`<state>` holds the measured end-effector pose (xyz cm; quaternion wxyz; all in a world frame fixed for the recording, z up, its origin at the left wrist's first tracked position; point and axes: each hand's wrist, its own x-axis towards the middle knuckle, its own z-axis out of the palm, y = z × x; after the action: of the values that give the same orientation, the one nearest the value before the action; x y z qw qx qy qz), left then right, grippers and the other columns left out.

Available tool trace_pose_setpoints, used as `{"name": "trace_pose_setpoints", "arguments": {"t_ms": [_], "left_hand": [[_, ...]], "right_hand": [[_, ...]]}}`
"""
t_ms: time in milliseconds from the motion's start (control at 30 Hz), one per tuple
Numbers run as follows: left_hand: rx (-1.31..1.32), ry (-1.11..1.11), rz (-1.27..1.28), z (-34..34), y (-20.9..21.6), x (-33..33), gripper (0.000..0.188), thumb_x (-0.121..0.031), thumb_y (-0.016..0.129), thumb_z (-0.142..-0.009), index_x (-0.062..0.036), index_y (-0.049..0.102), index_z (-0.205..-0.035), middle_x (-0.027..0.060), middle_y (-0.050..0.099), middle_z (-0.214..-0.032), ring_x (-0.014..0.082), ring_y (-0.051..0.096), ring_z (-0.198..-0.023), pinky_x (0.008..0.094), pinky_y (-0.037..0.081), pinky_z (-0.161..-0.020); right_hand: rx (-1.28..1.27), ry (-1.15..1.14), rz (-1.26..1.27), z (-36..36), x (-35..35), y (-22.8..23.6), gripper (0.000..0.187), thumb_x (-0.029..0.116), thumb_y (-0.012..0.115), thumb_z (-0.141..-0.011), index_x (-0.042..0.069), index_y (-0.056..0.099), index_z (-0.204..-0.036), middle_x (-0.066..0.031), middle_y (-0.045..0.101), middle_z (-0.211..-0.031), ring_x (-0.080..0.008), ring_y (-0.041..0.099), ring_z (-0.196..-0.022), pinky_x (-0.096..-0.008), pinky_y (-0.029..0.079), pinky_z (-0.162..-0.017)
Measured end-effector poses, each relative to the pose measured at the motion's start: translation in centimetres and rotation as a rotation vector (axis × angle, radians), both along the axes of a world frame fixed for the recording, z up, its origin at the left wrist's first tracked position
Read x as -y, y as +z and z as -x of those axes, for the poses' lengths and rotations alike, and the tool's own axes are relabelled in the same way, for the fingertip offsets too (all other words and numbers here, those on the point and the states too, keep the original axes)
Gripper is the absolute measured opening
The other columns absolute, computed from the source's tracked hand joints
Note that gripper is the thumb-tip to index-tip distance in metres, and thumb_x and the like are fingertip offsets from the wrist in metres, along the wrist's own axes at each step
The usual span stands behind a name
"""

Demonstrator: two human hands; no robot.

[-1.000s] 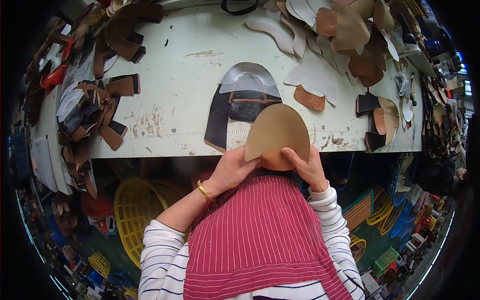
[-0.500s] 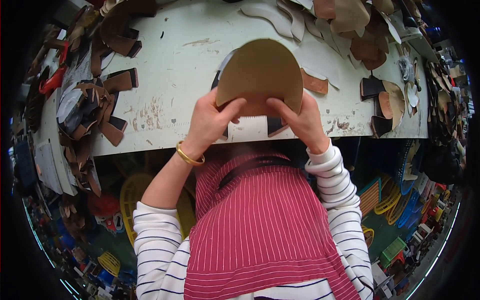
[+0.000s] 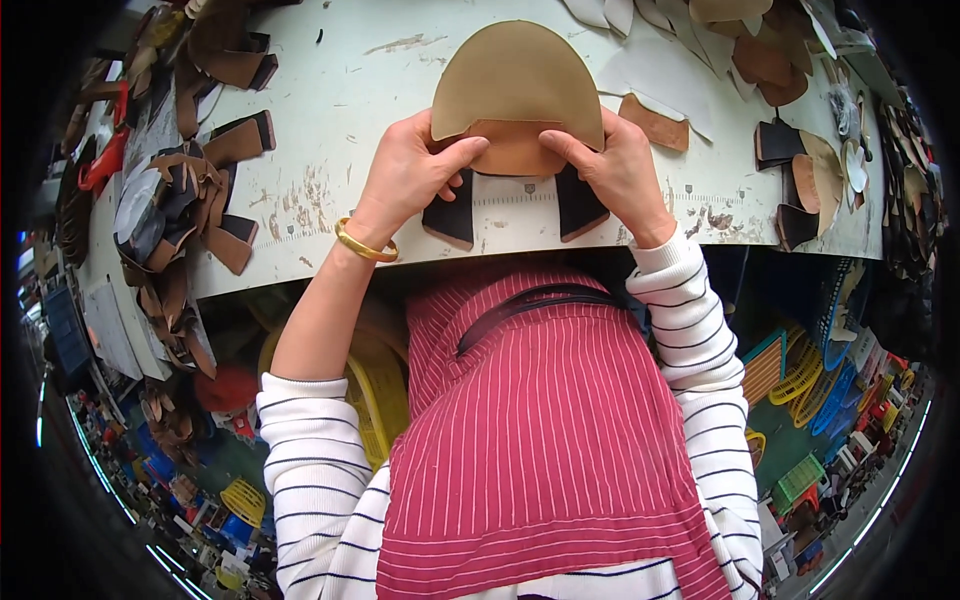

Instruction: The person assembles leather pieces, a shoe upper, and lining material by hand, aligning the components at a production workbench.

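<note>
Hands come first: the left hand [image 3: 405,175] and right hand [image 3: 615,170] each pinch, fingers closed, the lower edge of a tan, dome-shaped leather piece [image 3: 517,85] held over the near edge of the scuffed white table [image 3: 330,90]. Beneath it lies a dark strap piece [image 3: 450,215]. Uneven thumb pressure could skew the tan piece, and brown cut pieces [image 3: 655,122] beyond crowd it.

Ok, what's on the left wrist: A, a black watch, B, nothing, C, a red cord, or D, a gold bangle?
D: a gold bangle circles the wrist just below the left hand, which, with the right hand, holds a tan leather piece over the table.
</note>
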<state>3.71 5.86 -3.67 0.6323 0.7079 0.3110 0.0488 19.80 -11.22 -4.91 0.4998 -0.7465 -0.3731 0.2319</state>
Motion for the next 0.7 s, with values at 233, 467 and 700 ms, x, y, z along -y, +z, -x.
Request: {"name": "trace_pose_setpoints", "arguments": {"t_ms": [233, 467, 700], "left_hand": [[-0.047, 0.007, -0.035, 0.0, -0.7, 0.8, 0.023, -0.018, 0.073, -0.089, 0.0017, 0.066, -0.098, 0.0028, 0.067, -0.076, 0.0058, 0.06, -0.058, 0.0207, 0.052, -0.047], [-0.101, 0.037, -0.067, 0.4, -1.0, 1.0, 0.023, -0.02, 0.071, -0.09, 0.0015, 0.068, -0.096, 0.0026, 0.068, -0.074, 0.0061, 0.06, -0.057, 0.0214, 0.051, -0.046], [-0.122, 0.039, -0.111, 0.3, -1.0, 1.2, 0.022, -0.019, 0.072, -0.089, 0.0019, 0.068, -0.095, 0.0034, 0.069, -0.073, 0.0063, 0.061, -0.054, 0.021, 0.051, -0.046]], "right_hand": [[-0.028, -0.008, 0.088, -0.1, 0.3, -0.4, 0.03, 0.023, 0.077, -0.085, 0.001, 0.07, -0.105, -0.0097, 0.073, -0.082, -0.0143, 0.067, -0.069, -0.0285, 0.053, -0.068], [0.025, 0.015, 0.123, 0.0, 0.0, -0.9, 0.031, 0.02, 0.077, -0.087, 0.0, 0.069, -0.11, -0.0036, 0.072, -0.082, -0.0066, 0.06, -0.072, -0.0248, 0.052, -0.069], [0.096, -0.001, 0.094, -0.1, -0.1, -2.0, 0.031, 0.029, 0.077, -0.084, 0.005, 0.071, -0.103, -0.0114, 0.071, -0.076, -0.0234, 0.067, -0.063, -0.0316, 0.052, -0.061]]}}
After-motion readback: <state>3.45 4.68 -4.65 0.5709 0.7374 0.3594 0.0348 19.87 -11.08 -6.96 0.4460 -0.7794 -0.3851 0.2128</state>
